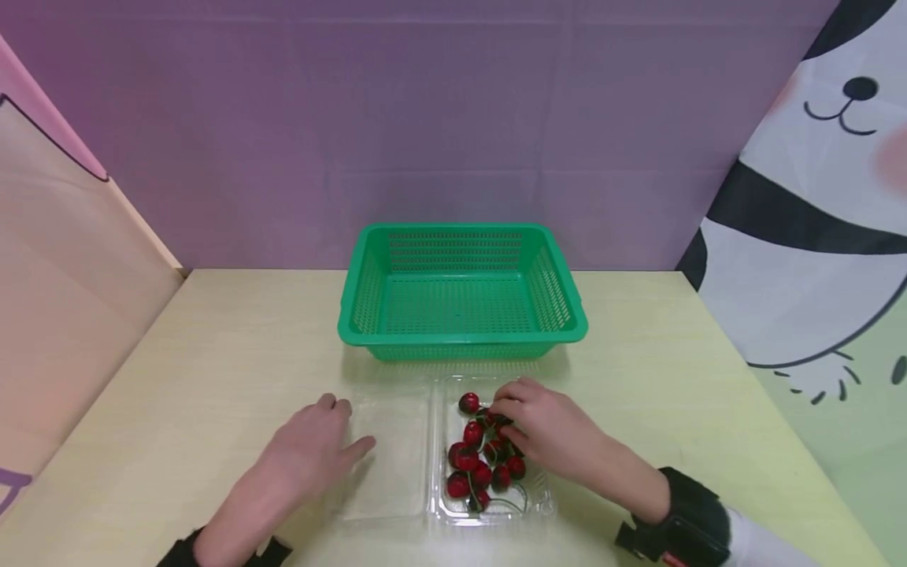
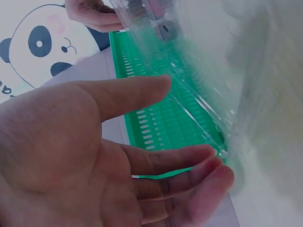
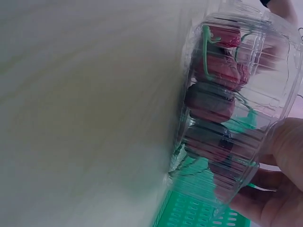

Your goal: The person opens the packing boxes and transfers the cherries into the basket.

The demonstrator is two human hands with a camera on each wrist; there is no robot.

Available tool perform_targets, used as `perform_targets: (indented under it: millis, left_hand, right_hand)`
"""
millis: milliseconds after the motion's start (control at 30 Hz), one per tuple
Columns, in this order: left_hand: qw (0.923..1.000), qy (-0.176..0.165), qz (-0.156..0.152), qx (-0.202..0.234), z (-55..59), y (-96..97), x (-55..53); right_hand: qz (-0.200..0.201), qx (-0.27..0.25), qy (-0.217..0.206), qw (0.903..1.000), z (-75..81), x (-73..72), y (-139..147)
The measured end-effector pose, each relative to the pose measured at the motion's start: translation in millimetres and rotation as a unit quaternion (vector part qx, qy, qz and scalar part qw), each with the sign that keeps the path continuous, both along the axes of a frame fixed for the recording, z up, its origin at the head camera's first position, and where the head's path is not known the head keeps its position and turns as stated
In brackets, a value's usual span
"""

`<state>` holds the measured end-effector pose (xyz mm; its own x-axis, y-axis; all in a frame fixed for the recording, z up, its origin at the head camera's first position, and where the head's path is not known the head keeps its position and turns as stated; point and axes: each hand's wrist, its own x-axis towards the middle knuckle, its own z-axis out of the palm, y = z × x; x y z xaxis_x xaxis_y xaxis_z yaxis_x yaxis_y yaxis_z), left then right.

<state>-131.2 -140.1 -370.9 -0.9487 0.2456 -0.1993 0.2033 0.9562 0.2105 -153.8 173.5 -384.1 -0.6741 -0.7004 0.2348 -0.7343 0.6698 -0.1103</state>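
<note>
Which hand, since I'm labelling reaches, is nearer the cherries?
Right. The right hand is right at the cherries, reaching over from their right; the left hand is farther off to their left, by the clear lid.

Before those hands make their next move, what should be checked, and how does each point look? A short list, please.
1. Clear container open: ok, its lid lies folded out on the left.
2. Right hand at the cherries: ok, its fingertips are among them.
3. Cherry securely held: cannot tell, the fingers hide it.
4. Stems clear of other fruit: not ok, some curl among the cherries.
5. Left hand free: ok, it holds nothing, beside the lid.
6. Green basket ready, if fruit goes there: ok, it stands upright beyond the container, no cherries visible inside.
</note>
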Motion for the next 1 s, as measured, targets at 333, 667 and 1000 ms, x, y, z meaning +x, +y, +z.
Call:
perform_targets:
  millis: [333, 667, 1000]
  left_hand:
    - [0.9994, 0.029, -0.017, 0.011, 5.9, 9.0, 4.3]
    - [0.9981, 0.052, -0.031, 0.013, 9.2, 18.2, 6.5]
    - [0.9949, 0.086, -0.042, 0.03, 12.5, 27.5, 6.4]
  right_hand:
    - [-0.013, 0.008, -0.022, 0.9996, -2.2, -0.9, -2]
    - [-0.011, -0.014, -0.014, 0.9997, -3.5, -1.9, 0]
    - [-0.016, -0.045, 0.006, 0.9989, 4.2, -1.5, 2]
